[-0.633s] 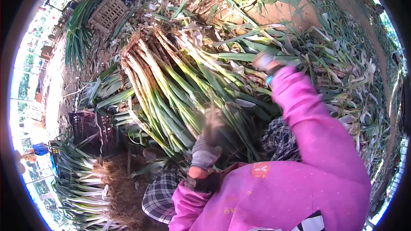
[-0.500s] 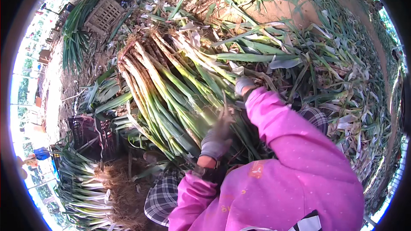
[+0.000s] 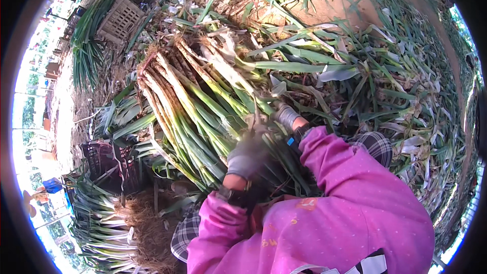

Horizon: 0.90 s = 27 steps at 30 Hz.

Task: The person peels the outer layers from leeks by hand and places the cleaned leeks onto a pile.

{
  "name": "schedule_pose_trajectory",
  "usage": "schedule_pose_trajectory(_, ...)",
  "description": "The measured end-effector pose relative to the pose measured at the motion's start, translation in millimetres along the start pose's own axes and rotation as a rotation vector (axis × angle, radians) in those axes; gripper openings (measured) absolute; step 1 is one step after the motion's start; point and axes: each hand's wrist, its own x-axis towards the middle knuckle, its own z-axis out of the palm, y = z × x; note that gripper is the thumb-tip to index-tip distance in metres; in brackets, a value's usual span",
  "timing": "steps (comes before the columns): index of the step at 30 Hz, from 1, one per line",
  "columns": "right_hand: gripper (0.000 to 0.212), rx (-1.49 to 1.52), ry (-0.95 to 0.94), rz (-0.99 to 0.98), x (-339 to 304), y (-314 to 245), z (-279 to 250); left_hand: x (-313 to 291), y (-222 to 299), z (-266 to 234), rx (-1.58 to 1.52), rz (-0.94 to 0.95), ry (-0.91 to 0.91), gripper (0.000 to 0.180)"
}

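A large heap of leeks [image 3: 190, 106] lies before me, with soil-stained shanks at the far left and green leaves running toward my knees. My right hand [image 3: 286, 116], in a grey glove, is closed at the heap's right side around the leafy part of a leek [image 3: 234, 77]. My left hand [image 3: 247, 155], also gloved, is over the green leaves at the near middle of the heap. Its fingers are smeared by motion, so their grip is not readable. A thin brownish strip [image 3: 255, 102] rises beside the left fingers, too blurred to identify.
Cleaned leeks with white shanks and bushy roots [image 3: 109, 228] are stacked at the lower left. A dark crate [image 3: 106, 165] stands behind them. A beige crate [image 3: 120, 19] and green leeks [image 3: 87, 45] are at the far left. Stripped leaves [image 3: 401, 86] cover the right side.
My right hand has come down, nearer to me, and a leek's shank has shifted with it. My left hand has moved slightly up and left, still blurred.
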Motion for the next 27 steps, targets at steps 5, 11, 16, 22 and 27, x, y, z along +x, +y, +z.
schedule_pose_trajectory(5, 0.061, 0.237, -0.019, -0.127, -28.9, 10.8, 7.9, -48.9, 37.1, -26.4, -0.023, -0.163, -0.214, 0.066)
schedule_pose_trajectory(11, 0.056, 0.377, -0.138, 0.019, -102.5, -29.6, 14.8, -75.2, 19.9, -1.1, -0.155, -0.227, -0.115, 0.064)
schedule_pose_trajectory(16, 0.059, 0.378, -0.253, 0.106, -98.6, 42.2, 57.1, -52.8, 37.3, -9.7, -0.034, -0.168, -0.051, 0.054)
schedule_pose_trajectory(22, 0.071, 0.034, -0.27, -0.071, -118.9, 31.8, 44.0, 2.6, -2.0, 5.7, 0.075, -0.234, -0.012, 0.061)
schedule_pose_trajectory(27, 0.074, -0.144, -0.385, 0.057, -134.1, 13.8, 18.6, 58.2, -11.1, -10.8, 0.193, -0.221, -0.182, 0.061)
